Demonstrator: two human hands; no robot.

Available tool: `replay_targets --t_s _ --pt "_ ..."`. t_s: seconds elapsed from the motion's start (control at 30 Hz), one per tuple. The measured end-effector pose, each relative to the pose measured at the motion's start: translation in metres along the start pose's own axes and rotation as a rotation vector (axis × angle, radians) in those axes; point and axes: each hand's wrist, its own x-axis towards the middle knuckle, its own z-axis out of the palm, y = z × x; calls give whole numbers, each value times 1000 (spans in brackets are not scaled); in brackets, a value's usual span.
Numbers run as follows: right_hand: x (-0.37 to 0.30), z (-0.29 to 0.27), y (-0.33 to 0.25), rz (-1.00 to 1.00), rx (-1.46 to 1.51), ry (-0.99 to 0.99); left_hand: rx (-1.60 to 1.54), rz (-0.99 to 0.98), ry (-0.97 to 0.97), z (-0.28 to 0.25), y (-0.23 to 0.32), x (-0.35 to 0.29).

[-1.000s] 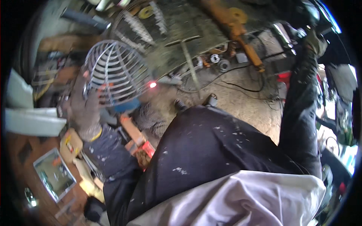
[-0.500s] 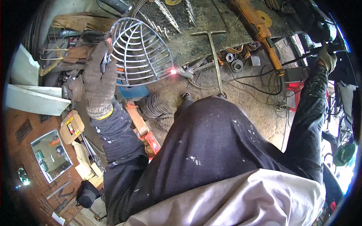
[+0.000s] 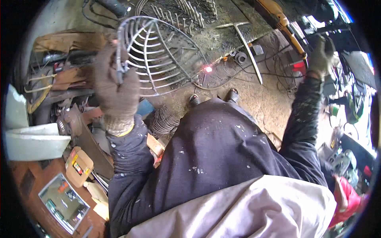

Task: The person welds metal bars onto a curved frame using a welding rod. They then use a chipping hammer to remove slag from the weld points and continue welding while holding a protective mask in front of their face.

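Overhead, gloved left hand (image 3: 116,93) raised, fingers (image 3: 119,71) round wire basket (image 3: 158,55) rim.

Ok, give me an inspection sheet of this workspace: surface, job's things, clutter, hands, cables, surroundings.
Surface: dirty concrete floor, gritty and stained.
Job's things: domed wire cage held up, one spot on its rim glowing red.
Clutter: metal T-bar, coiled wire, row of steel rods, mirror.
Hands: gloved left hand grips the cage's edge; gloved right hand raised by dark equipment, what it holds unclear.
Cables: thin black leads trail over the floor.
Surroundings: scrap wood and metal at left.
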Motion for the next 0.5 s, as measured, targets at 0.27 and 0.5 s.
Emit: replay_targets --t_s 0.27,0.5 --pt "-126 -68 -157 398 883 -259 214 568 -137 -52 2 59" --pt "-140 -81 -186 307 537 -689 128 700 -476 -23 13 111"
